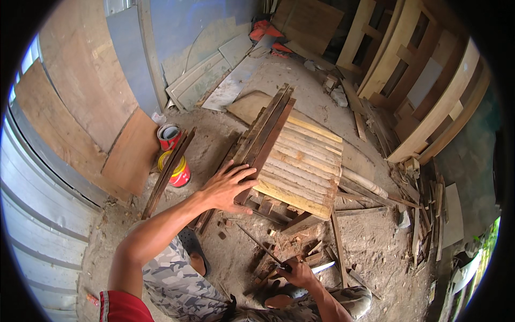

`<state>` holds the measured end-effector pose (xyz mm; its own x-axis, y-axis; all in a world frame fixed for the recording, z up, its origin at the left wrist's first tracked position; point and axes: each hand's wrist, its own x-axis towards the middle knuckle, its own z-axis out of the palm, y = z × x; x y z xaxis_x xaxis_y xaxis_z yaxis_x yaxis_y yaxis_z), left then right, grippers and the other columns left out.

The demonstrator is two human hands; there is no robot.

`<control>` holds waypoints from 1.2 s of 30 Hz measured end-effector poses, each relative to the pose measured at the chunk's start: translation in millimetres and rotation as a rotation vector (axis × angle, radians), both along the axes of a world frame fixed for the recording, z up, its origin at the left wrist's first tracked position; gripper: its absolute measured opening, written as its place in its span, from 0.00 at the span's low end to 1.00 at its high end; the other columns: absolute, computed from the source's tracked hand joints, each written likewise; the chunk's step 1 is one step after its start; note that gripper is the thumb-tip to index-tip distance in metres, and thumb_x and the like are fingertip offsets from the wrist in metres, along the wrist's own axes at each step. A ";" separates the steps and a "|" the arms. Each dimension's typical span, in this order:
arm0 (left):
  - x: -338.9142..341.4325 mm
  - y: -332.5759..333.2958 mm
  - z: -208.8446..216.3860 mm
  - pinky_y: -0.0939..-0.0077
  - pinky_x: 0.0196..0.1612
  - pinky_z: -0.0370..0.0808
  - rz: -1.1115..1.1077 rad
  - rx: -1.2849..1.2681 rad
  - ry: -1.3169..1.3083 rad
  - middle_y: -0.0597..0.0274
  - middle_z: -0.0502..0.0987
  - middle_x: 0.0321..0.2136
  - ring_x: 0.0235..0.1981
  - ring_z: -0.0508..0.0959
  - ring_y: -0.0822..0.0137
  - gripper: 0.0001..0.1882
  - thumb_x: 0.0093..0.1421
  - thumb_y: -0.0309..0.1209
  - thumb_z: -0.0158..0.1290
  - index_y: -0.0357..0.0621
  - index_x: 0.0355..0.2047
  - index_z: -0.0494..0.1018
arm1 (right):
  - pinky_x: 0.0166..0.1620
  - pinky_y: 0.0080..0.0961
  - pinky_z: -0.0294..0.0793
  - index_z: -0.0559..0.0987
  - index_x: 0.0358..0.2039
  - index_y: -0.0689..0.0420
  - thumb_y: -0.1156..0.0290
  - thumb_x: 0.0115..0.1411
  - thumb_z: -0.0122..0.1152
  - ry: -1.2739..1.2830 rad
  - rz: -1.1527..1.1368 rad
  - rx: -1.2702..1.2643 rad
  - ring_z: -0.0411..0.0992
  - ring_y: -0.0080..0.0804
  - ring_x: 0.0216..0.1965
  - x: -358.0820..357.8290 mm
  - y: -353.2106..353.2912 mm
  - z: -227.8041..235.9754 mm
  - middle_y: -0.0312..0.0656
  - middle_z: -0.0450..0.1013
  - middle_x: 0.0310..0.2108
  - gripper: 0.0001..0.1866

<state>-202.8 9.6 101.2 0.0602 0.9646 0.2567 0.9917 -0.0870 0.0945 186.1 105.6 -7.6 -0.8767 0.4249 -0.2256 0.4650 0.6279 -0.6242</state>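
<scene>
My left hand [230,187] lies with fingers spread against the near end of several long dark wooden boards [268,134]. They are stacked on edge along the left side of a low slatted wooden bench [300,166]. Lower down, my right hand [299,273] is closed around the near end of a long, thin, dark tool [258,241]. It points up and left toward the boards, apart from them. The tool looks narrow from this angle, and its exact kind does not show.
Two paint cans, one red [169,137] and one red and yellow [175,169], stand left behind a leaning dark board [167,174]. Wood offcuts [316,255] litter the ground near my feet. Wooden frames [418,80] lean at right; corrugated metal sheeting [43,231] is at left.
</scene>
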 end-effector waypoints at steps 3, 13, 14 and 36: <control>1.0 2.6 -4.1 0.43 0.72 0.47 0.010 0.038 0.028 0.53 0.59 0.67 0.68 0.57 0.52 0.47 0.51 0.72 0.53 0.51 0.61 0.68 | 0.31 0.45 0.77 0.81 0.38 0.57 0.51 0.58 0.66 0.048 0.008 0.012 0.78 0.55 0.29 0.6 0.7 -1.4 0.53 0.77 0.23 0.20; 18.2 18.0 23.4 0.44 0.70 0.51 0.254 -0.163 -0.196 0.52 0.57 0.68 0.69 0.56 0.46 0.46 0.54 0.66 0.56 0.51 0.66 0.63 | 0.30 0.43 0.78 0.81 0.38 0.56 0.49 0.58 0.65 -0.011 0.003 0.045 0.79 0.53 0.29 1.9 -0.9 2.3 0.52 0.78 0.23 0.21; 22.3 27.2 31.4 0.43 0.70 0.52 0.343 -0.188 -0.273 0.51 0.56 0.68 0.69 0.56 0.44 0.48 0.54 0.66 0.55 0.50 0.66 0.62 | 0.30 0.44 0.78 0.81 0.38 0.55 0.49 0.58 0.65 -0.020 0.012 0.065 0.79 0.53 0.28 3.7 0.9 -1.1 0.52 0.78 0.23 0.21; 36.6 126.4 11.4 0.73 0.23 0.77 0.639 -0.138 0.308 0.45 0.75 0.44 0.39 0.79 0.58 0.22 0.59 0.30 0.55 0.32 0.53 0.72 | 0.37 0.44 0.80 0.79 0.37 0.58 0.50 0.58 0.62 -0.117 0.371 0.288 0.80 0.50 0.32 -50.2 0.7 19.9 0.52 0.79 0.26 0.21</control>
